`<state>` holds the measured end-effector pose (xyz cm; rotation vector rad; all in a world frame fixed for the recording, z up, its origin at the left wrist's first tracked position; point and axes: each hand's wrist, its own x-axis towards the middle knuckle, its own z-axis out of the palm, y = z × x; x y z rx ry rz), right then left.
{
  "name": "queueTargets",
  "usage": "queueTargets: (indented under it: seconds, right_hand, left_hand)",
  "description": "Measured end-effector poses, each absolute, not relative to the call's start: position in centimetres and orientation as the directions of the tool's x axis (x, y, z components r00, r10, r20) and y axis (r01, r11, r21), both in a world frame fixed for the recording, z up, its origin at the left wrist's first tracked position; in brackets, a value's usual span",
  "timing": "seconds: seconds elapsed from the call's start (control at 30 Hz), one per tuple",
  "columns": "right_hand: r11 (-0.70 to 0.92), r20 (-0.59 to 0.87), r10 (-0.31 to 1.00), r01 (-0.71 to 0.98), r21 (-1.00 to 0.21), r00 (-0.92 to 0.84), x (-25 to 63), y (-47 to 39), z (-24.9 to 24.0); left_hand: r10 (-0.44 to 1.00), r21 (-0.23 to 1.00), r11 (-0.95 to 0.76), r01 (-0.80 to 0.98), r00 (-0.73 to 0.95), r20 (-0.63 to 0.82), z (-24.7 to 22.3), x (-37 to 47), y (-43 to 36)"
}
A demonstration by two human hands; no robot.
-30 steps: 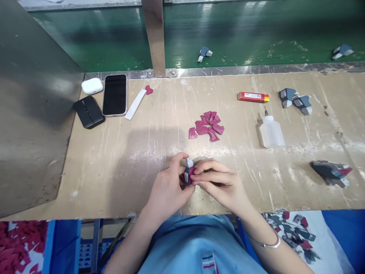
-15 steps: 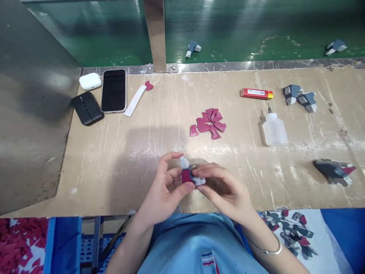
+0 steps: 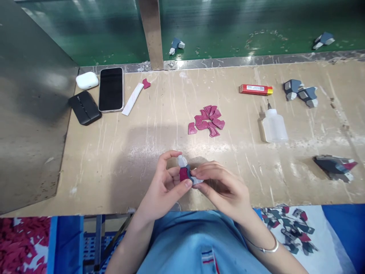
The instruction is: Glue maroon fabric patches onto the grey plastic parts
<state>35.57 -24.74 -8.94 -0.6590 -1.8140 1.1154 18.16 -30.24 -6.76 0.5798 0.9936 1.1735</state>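
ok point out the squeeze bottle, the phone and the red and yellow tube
squeeze bottle (image 3: 275, 128), head view, on its clear body
phone (image 3: 111, 90), head view, on its dark screen
red and yellow tube (image 3: 253, 89), head view, on its label

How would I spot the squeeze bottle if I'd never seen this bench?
Look at the tan bench, on the right-hand side beyond the hands. There, just nearer than the red box, sits the bottle. It is whitish and see-through with a thin dark needle tip, unlike the angular gray-blue parts farther right.
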Motion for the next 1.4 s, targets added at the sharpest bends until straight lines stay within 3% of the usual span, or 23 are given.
queueTargets:
  seconds: [0.17, 0.3, 0.43, 0.53, 0.6, 0.7, 0.83, 1.0, 1.2, 1.4]
  right_hand:
    - [0.447, 0.42, 0.805, -0.039, -0.894, -0.42, 35.4, -24.8, -9.4]
    - [0.42, 0.402, 0.819, -0.049, -0.906, -0.41, 35.3, -25.2, -9.7]
    - [0.235, 0.255, 0.897, -0.097, -0.967, -0.36, 35.3, -25.5, -10.0]
    - [0.153, 0.144, 0.906, -0.011, -0.988, -0.399, 35.4, -25.3, -9.9]
    - [0.136, 0.117, 0.903, 0.018, -0.99, -0.413, 35.4, -25.1, -9.8]
    - [0.055, 0.105, 0.924, -0.143, -0.988, -0.368, 35.1, -25.2, -9.7]
    - [-0.036, 0.068, 0.941, -0.298, -0.954, -0.331, 34.4, -26.0, -9.5]
    - [-0.01, 0.079, 0.947, -0.277, -0.961, -0.31, 34.1, -26.2, -9.2]
    - [0.153, 0.215, 0.938, -0.23, -0.961, -0.272, 34.0, -25.7, -9.1]
    - [0.172, 0.241, 0.944, -0.286, -0.943, -0.227, 33.6, -26.1, -9.1]
  left_hand:
    - [0.939, 0.837, 0.331, -0.435, 0.061, -0.339, -7.1, 18.0, -30.4]
    - [0.944, 0.89, 0.294, -0.349, -0.038, -0.327, -7.4, 18.3, -30.7]
    - [0.957, 0.952, 0.25, -0.175, -0.102, -0.27, -7.4, 18.9, -31.1]
    - [0.974, 0.977, 0.211, 0.015, -0.091, -0.209, -7.5, 19.3, -31.5]
    - [0.971, 0.976, 0.215, 0.021, -0.108, -0.212, -7.7, 19.6, -31.7]
    - [0.958, 0.983, 0.154, -0.101, -0.23, -0.174, -8.0, 20.1, -31.6]
    - [0.904, 0.992, -0.095, -0.078, -0.424, 0.053, -8.0, 20.6, -31.0]
    - [0.846, 0.962, -0.27, 0.038, -0.468, 0.256, -7.9, 20.7, -30.8]
    - [0.876, 0.967, -0.253, -0.002, -0.424, 0.228, -8.1, 20.8, -30.9]
    - [0.884, 0.965, -0.263, -0.009, -0.403, 0.237, -8.1, 20.9, -30.9]
